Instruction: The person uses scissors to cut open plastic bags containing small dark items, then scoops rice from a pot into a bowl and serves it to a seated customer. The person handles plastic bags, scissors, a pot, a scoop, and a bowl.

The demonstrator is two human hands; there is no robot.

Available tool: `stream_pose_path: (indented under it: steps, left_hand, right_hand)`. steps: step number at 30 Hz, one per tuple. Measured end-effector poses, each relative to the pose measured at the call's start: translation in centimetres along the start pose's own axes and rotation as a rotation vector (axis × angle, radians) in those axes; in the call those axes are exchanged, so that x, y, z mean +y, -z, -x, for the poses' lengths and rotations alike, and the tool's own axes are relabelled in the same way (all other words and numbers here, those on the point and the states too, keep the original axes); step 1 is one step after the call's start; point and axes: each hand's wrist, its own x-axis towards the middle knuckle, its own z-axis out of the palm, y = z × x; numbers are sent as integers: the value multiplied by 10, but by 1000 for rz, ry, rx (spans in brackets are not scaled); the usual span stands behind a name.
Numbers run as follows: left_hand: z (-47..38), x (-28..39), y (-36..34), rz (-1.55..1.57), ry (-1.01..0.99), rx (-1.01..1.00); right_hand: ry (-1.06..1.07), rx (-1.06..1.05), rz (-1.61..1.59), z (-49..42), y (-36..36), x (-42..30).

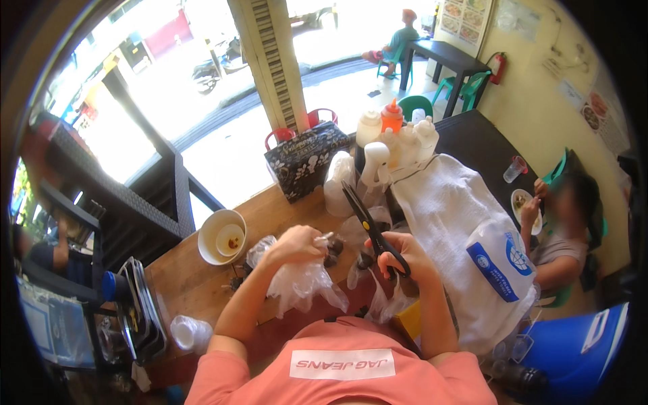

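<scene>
My right hand (407, 255) grips a pair of black scissors (372, 225) by the handles, with the blades pointing up and away over the table. A yellow disc marks the scissors' pivot. My left hand (298, 244) is closed on a thin clear plastic bag (306, 288), which hangs crumpled below the fingers. Dark, roundish lumps (333, 250) lie just beside the left fingertips; what they are is unclear. More clear plastic (387, 298) hangs under the right hand, partly hidden by it. Both hands are over the wooden table (177, 283).
A white paper tub (206, 248), stacked plastic cups (191, 333) and upright trays (144, 309) are at left. Ahead are a black patterned box (309, 159), a spray bottle (374, 162) and squeeze bottles (392, 119). A paper towel pack (498, 260) lies on white cloth (435, 202). Someone eats at right.
</scene>
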Motion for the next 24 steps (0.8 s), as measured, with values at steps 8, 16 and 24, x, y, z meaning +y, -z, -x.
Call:
stream_pose_path:
  steps: [8,16,24]
  left_hand:
    - [8,-78,8,95,-35,-100]
    - [22,-123,-4,312,43,-116]
    - [32,-117,-25,369,-6,258]
  right_hand:
    - [11,-101,-159,-24,-15,51]
    - [-230,-302,-249,-30,-31,85]
    - [-460,-467,-339,-16,-42,119]
